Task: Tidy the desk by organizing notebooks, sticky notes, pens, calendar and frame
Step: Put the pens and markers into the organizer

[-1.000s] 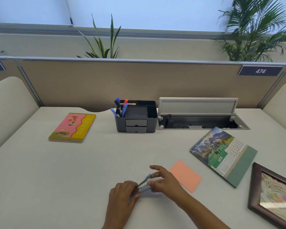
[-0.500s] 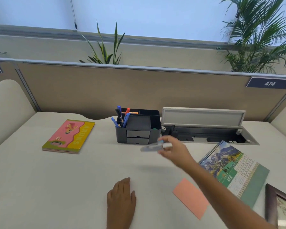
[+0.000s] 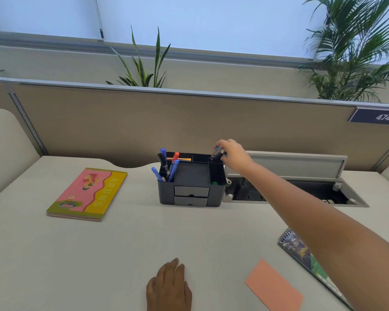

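1. Your right hand is stretched out over the dark desk organizer, which stands near the middle of the desk's far edge. Its fingers pinch a small pen-like item (blurred, with a blue tip) right above the organizer's rear right compartment.
2. Your left hand lies flat on the desk at the near edge, fingers relaxed and close together, holding nothing.
3. Several pens (blue, black and one red-capped) stand tilted in the organizer's left compartment.
4. The pink and yellow notebook lies flat toward the far left corner, well apart from the organizer.
5. A salmon sticky note lies near the near edge, to the right of your left hand.
6. The spiral calendar lies flat by the right edge, partly hidden under your right forearm.
7. An open cable tray with its lid raised is set into the desk, just right of the organizer.
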Motion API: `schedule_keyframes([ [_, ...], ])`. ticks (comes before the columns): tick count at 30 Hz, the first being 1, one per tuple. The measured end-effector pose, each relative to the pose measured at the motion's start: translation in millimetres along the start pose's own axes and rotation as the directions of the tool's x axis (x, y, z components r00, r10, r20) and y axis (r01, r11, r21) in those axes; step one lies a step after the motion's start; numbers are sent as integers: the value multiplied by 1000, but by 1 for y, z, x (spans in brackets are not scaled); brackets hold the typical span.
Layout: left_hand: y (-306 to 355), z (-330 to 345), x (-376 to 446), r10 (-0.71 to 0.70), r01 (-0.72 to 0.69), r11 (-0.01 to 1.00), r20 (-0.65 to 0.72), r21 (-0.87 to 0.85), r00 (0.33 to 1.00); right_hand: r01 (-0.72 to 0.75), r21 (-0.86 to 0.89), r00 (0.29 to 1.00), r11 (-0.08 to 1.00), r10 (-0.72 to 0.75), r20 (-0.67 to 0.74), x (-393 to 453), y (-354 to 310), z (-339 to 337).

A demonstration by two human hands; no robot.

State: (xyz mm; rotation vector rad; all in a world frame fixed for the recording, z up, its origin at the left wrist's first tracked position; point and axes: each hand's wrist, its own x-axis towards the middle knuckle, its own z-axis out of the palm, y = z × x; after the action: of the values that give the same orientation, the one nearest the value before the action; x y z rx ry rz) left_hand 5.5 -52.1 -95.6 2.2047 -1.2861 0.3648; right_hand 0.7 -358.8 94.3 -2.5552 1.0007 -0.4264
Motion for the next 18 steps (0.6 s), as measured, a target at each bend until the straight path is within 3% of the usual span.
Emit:
schedule_keyframes([
  [10, 1, -3, -5, -27, 27, 1000, 47, -11, 999, -131, 156, 991, 979, 131, 14, -24, 14, -4],
  [15, 0, -12, -6, -39, 43, 998, 76, -51, 996, -141, 265, 990, 954, 134, 45, -109, 15, 2],
  [18, 3, -16, -7, -48, 51, 998, 100, -27, 994, -177, 193, 977, 965, 150, 151, -175, 24, 10],
])
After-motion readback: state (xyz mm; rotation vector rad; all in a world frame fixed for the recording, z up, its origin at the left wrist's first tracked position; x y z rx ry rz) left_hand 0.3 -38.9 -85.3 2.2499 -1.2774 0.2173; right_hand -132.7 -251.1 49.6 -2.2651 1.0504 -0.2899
